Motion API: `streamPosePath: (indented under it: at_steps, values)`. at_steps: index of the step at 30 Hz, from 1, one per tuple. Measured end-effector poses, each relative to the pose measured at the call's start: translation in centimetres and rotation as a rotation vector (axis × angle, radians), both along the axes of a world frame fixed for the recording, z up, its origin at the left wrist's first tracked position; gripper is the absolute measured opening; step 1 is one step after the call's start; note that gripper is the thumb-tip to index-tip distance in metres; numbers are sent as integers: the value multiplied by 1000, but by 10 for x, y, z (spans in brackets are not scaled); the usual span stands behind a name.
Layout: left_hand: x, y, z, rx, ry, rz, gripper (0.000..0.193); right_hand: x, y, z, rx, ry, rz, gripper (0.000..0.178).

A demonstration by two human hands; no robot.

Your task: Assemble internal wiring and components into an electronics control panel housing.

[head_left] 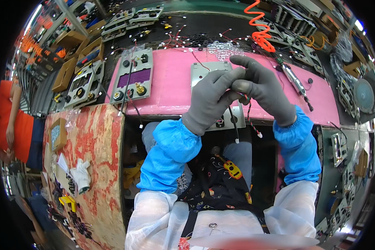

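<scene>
My left hand and my right hand, both in grey gloves, meet fingertip to fingertip above a silver metal panel. Their fingers are closed around the upper end of a twisted red and black wire lead; what sits right between the fingertips is hidden. The lead hangs below them and ends in a small white connector. Partly covered by my hands, the panel lies on the pink work mat and reaches over its near edge. A black cable hangs from the panel's lower part.
A finished-looking panel with a purple grille lies to the left. An electric screwdriver rests at right, below an orange coiled hose. Small metal parts are heaped behind. A white glove lies on the worn side table.
</scene>
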State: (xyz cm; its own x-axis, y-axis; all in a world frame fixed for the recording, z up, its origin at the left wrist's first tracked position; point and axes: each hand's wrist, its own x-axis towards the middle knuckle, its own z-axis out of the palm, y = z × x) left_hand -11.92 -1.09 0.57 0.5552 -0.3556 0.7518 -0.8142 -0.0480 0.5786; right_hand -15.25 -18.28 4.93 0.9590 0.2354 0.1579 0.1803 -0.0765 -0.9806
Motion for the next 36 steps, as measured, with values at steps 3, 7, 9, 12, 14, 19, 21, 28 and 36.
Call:
streamPosePath:
  at_steps: [3, 7, 9, 12, 14, 19, 21, 28, 36]
  values:
    - [7, 8, -15, -125, 121, 9, 41, 22, 2, 9, -78, 75, 47, 54]
    - [29, 35, -51, -630, 592, -171, 33, 114, 16, -8, -672, -311, -170, 27]
    - [35, 48, -64, -685, 650, -119, 32, 160, 22, -30, -969, -491, -120, 28]
    - [43, 56, -75, -748, 792, -109, 30, 218, 23, -69, -1220, -656, -8, 36]
    - [53, 45, -90, -672, 604, -103, 25, 235, 9, -87, -1236, -662, 4, 33]
    - [53, 28, -79, -822, 692, -334, 29, 258, 3, -93, -1381, -492, -46, 15]
    - [46, 35, -79, -821, 668, -225, 31, 260, 18, -96, -1365, -577, -12, 12]
    - [58, 28, -80, -774, 707, -166, 32, 222, 36, -58, -785, -482, -51, 21]
    - [80, 27, -62, -972, 902, -46, 33, 191, 64, -48, -404, -200, 231, 25]
